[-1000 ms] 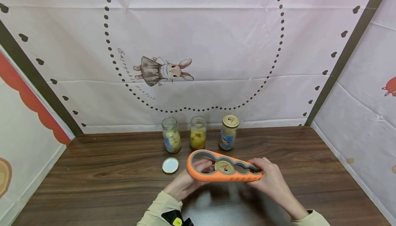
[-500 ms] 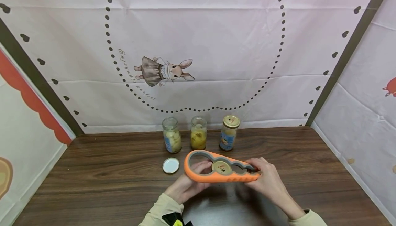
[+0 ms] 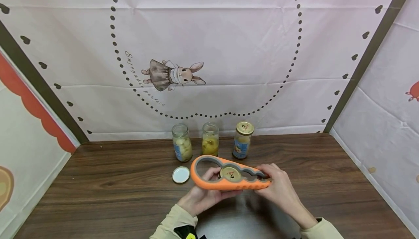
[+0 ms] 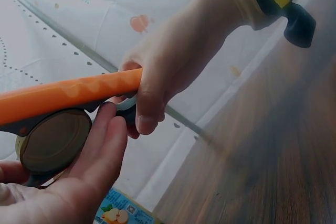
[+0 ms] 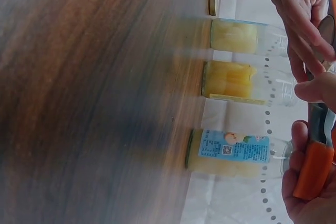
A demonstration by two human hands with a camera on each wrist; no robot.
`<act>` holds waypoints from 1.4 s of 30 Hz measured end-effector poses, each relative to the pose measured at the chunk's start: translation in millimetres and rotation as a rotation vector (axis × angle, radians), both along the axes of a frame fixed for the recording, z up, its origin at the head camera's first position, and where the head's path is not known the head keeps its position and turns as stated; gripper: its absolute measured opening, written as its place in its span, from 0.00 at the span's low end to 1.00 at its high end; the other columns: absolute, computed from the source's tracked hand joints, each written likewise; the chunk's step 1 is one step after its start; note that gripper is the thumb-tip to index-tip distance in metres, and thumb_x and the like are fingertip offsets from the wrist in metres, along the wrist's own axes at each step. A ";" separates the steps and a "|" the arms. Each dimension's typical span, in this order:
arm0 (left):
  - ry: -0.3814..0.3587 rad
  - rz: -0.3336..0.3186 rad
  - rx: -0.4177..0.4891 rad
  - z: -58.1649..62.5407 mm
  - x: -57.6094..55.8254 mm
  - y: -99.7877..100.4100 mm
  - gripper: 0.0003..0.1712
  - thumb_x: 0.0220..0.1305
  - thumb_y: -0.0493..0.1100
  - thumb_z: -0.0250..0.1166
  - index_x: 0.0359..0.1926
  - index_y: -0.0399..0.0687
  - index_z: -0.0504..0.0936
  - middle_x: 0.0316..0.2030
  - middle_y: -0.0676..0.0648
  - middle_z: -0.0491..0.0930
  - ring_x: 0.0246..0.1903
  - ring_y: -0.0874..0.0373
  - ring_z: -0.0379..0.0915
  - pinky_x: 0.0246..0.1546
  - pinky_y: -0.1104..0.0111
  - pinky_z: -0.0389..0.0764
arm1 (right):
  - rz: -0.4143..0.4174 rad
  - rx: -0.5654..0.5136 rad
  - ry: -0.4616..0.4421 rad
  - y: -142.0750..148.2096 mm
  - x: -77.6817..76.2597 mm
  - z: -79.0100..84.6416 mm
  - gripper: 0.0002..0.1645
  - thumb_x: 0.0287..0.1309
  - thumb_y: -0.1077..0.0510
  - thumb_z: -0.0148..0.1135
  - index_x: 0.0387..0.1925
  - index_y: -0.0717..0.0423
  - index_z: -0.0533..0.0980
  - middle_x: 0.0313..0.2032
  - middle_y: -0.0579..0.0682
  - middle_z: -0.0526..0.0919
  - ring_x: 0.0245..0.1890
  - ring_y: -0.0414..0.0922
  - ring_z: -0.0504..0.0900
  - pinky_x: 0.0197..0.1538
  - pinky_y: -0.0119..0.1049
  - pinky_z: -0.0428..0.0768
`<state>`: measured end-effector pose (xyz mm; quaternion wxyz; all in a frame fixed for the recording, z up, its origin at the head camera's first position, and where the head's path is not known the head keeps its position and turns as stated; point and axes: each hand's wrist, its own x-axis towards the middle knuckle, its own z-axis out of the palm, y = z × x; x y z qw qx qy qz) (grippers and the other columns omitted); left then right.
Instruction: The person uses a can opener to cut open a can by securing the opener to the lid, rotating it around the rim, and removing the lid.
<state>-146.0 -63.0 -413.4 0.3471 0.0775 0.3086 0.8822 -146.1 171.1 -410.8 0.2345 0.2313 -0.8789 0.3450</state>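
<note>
My right hand (image 3: 278, 186) grips the narrow handle end of an orange jar opener (image 3: 229, 184) with a grey scalloped inner edge, held above the table. A gold jar lid (image 3: 230, 174) sits inside the opener's middle notch, its underside showing in the left wrist view with no jar beneath it. My left hand (image 3: 209, 197) is below the opener, holding the lid between its thumb and straighter fingers (image 4: 105, 153). Behind the opener stand two lidless jars, one with pale fruit (image 3: 182, 146) and one with yellow fruit (image 3: 210, 144). A third jar (image 3: 242, 142) has its gold lid on.
A loose lid (image 3: 180, 175) lies white side up on the brown wooden table (image 3: 98, 188), left of the hands. A white printed cloth (image 3: 229, 50) hangs behind the table, with more cloth at both sides.
Both hands, with the opener and lid, have shifted a little to the left and slightly up. My left fingers now reach farther right under the opener. The jars have stayed put.
</note>
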 end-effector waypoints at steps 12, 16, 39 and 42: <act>-0.006 -0.003 -0.004 0.6 -0.2 2.2 0.34 0.72 0.47 0.43 0.72 0.36 0.48 0.65 0.37 0.63 0.61 0.46 0.66 0.65 0.49 0.58 | 0.025 -0.041 -0.019 -3.8 1.0 0.5 0.24 0.27 0.68 0.78 0.34 0.52 0.82 0.28 0.37 0.78 0.28 0.36 0.71 0.28 0.31 0.73; 0.041 -0.014 -0.065 -2.0 -1.9 1.1 0.33 0.71 0.47 0.45 0.71 0.36 0.54 0.60 0.41 0.71 0.59 0.48 0.69 0.64 0.50 0.60 | 0.015 -0.032 -0.031 -2.8 2.4 1.0 0.24 0.27 0.67 0.78 0.35 0.52 0.82 0.28 0.37 0.78 0.28 0.36 0.71 0.28 0.32 0.73; 0.486 -0.017 -0.557 -5.4 -35.9 -1.7 0.23 0.68 0.41 0.51 0.63 0.43 0.73 0.57 0.42 0.75 0.38 0.57 0.76 0.37 0.67 0.77 | -0.062 -0.002 -0.035 9.8 2.4 3.9 0.24 0.28 0.68 0.80 0.34 0.54 0.81 0.28 0.39 0.79 0.29 0.36 0.71 0.29 0.33 0.74; 0.092 -0.377 0.159 -0.1 -50.6 8.1 0.37 0.57 0.32 0.44 0.71 0.37 0.60 0.70 0.41 0.60 0.60 0.57 0.67 0.52 0.70 0.71 | -0.072 -0.004 -0.049 10.5 2.7 3.8 0.24 0.28 0.68 0.80 0.34 0.54 0.81 0.28 0.38 0.78 0.29 0.36 0.70 0.28 0.33 0.74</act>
